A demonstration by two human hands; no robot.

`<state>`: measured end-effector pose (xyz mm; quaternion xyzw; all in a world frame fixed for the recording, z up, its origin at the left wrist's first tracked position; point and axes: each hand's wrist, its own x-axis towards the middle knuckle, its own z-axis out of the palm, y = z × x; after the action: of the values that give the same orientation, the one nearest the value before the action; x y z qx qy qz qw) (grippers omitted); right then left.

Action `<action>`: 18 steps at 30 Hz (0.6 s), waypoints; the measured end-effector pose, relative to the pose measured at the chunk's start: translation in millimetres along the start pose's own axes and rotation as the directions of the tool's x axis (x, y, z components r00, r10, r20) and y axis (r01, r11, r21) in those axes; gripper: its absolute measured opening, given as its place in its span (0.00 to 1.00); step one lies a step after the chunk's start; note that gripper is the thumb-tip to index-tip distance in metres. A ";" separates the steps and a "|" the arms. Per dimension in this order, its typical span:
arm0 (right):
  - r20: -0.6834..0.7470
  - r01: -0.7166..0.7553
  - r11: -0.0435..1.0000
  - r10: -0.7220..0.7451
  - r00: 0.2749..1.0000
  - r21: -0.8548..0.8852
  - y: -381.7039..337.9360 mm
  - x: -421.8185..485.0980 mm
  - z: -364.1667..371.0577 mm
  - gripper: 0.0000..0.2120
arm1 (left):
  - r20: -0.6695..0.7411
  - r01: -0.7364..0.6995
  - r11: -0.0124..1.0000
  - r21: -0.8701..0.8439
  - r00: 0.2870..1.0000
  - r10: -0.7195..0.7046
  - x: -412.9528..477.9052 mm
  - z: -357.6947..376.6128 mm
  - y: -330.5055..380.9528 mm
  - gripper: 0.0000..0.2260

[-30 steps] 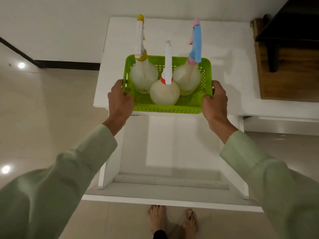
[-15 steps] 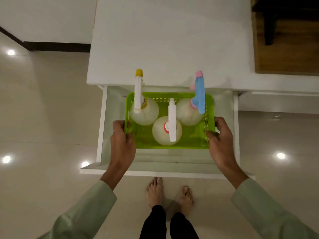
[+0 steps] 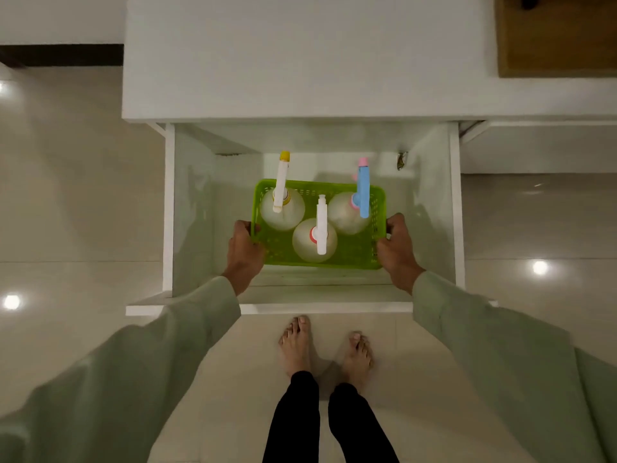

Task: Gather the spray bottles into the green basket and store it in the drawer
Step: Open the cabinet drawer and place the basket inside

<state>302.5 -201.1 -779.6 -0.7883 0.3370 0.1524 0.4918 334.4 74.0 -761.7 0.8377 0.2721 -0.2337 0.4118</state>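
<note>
The green basket [image 3: 354, 253] sits low inside the open white drawer [image 3: 168, 208], seen from straight above. Three clear spray bottles stand in it: one with a yellow-tipped white head [image 3: 282, 208] at back left, one with a white head and red collar [image 3: 315, 240] at front middle, one with a blue and pink head [image 3: 349, 212] at back right. My left hand [image 3: 245, 252] grips the basket's left rim. My right hand [image 3: 397, 250] grips its right rim. I cannot tell whether the basket rests on the drawer floor.
The white cabinet top [image 3: 300, 58] lies above the drawer. The drawer's front panel [image 3: 267, 307] juts toward my bare feet [image 3: 325, 345] on the glossy tiled floor. A brown wooden piece [image 3: 554, 38] stands at the top right.
Both hands have carried the basket from the cabinet top down into the open drawer. It now sits deeper than half a second ago.
</note>
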 end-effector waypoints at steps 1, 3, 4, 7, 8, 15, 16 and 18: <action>-0.003 -0.008 1.000 0.008 1.000 -0.018 2.7 4.6 3.2 0.13 | 0.003 0.018 1.000 0.002 1.000 -0.018 4.5 3.4 -3.8 0.09; -0.005 -0.031 0.999 0.031 1.000 -0.033 9.7 13.4 10.1 0.11 | 0.004 0.039 0.999 -0.004 0.999 -0.039 12.9 10.2 -12.0 0.08; -0.004 -0.041 0.998 0.041 0.999 -0.039 12.9 17.1 13.5 0.10 | 0.011 0.049 0.999 -0.006 0.999 -0.049 16.5 12.7 -15.9 0.08; 0.012 -0.069 0.996 0.070 0.997 -0.065 21.5 23.5 21.1 0.09 | 0.047 0.092 0.996 -0.009 0.995 -0.092 24.2 17.6 -27.1 0.10; 0.025 -0.076 0.995 0.078 0.997 -0.070 24.9 24.8 23.3 0.09 | 0.058 0.110 0.994 -0.015 0.992 -0.109 26.3 19.1 -31.0 0.10; 0.081 -0.145 0.982 0.155 0.985 -0.120 37.3 28.9 28.0 0.10 | 0.096 0.193 0.981 -0.015 0.977 -0.191 31.4 28.2 -49.9 0.09; 0.086 -0.153 0.979 0.165 0.982 -0.133 37.0 29.6 27.4 0.10 | 0.109 0.201 0.979 -0.014 0.974 -0.198 31.6 28.5 -50.0 0.09; 0.097 -0.162 0.975 0.179 0.979 -0.155 37.5 29.9 26.7 0.10 | 0.139 0.213 0.977 0.003 0.967 -0.212 32.1 28.4 -50.3 0.08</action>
<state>301.1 -199.9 -834.4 -0.7807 0.3637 0.2616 0.4357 320.9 85.0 -825.4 0.7829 0.3325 -0.3325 0.4074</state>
